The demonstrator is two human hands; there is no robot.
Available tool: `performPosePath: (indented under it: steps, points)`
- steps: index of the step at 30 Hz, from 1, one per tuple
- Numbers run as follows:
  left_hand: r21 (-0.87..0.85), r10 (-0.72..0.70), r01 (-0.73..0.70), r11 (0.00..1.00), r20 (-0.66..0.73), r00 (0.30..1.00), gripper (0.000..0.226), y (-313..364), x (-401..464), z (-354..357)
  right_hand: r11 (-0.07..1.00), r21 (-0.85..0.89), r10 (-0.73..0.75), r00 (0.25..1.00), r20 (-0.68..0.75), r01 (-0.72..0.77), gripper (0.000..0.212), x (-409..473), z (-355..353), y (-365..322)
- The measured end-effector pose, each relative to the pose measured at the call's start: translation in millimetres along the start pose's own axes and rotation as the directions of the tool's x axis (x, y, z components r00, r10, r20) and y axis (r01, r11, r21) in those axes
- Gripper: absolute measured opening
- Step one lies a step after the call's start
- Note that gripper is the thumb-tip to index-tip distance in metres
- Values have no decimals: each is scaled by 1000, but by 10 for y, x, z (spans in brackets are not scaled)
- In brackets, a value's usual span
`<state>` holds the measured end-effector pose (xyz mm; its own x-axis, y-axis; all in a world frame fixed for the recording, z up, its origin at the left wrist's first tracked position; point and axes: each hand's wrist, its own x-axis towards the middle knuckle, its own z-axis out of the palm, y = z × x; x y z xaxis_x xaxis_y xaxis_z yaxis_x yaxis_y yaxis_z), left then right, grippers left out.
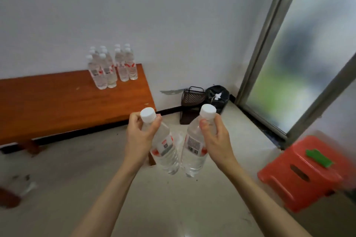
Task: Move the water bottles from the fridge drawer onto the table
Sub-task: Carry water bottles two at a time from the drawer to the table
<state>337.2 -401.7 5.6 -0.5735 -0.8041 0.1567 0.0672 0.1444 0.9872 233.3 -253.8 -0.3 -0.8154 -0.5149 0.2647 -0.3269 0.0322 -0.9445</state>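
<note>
With a cluster of bottles (111,65) already standing at the table's (57,106) far end, at 11 o'clock, the left hand (141,136) and right hand (216,138) each grip another bottle by the neck, not yet set down.

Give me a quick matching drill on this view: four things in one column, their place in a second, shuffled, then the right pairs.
Things:
1. bottle group
2. orange stool
3. dark basket
4. left-hand bottle

Places:
A. on the floor against the wall, between table and window
B. held off the floor by its neck
C. standing on the table's far right end
D. on the floor at the right, near the window frame

Pairs: 1-C, 2-D, 3-A, 4-B. The left hand grips that bottle; the right hand holds the other bottle. The table is wooden.
</note>
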Motion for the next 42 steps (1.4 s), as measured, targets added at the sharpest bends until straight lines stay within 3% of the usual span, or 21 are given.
performPosePath:
  steps: [8,18,27,35,42]
  points:
    - [67,-21,32,997,-157,987,15,-303,884,-932,1000,-8,15,988,157,-14,12,770,1262,105]
    - [228,-39,93,969,-230,972,17,-738,2486,-1256,999,-27,33,974,223,-27,29,2322,2301,533]
    - [322,-69,104,941,-119,990,42,-1016,3922,-1188,990,-122,96,965,244,-68,42,3643,3022,741]
    - [346,-85,72,935,24,996,45,-1464,5087,-1204,979,-176,148,957,249,-106,43,4567,3580,1127]
    - [417,-89,-2,909,199,976,44,-1803,5995,-1191,947,-199,285,946,154,-253,43,5221,4030,1375]
